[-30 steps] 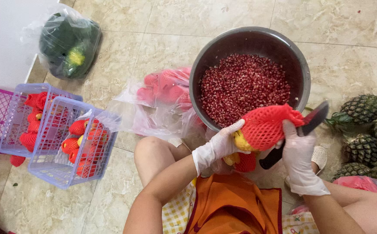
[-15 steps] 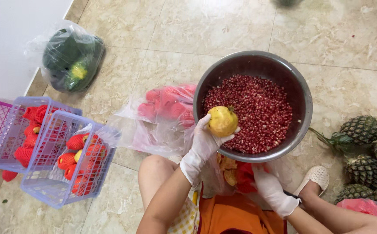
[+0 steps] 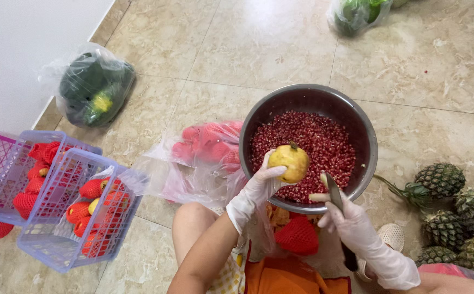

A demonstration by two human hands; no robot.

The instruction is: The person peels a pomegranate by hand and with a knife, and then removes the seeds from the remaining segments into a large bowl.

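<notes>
The person sat low over a tiled floor [image 3: 259, 49], both hands in thin white gloves. The left hand [image 3: 259, 188] was closed around a yellow pomegranate [image 3: 289, 162], holding it with its crown upward just above the near rim of a steel bowl [image 3: 365, 136] that was filled with red pomegranate seeds [image 3: 316, 141]. The right hand [image 3: 351, 223] was wrapped around the dark handle of a knife [image 3: 336, 198], whose blade pointed up toward the bowl's edge and stood just beside the fruit without touching it. The two hands were near each other but apart. Under them, between the person's knees, lay a red foam net [image 3: 298, 235] over a clear bag. To the left of the bowl lay a clear plastic bag [image 3: 193, 158] holding more red nets, and farther left stood two lilac baskets [image 3: 62, 218] with netted fruit in them. A bag of green produce [image 3: 92, 90] lay near the wall, and several pineapples [image 3: 455, 207] lay on the floor at the right.
</notes>
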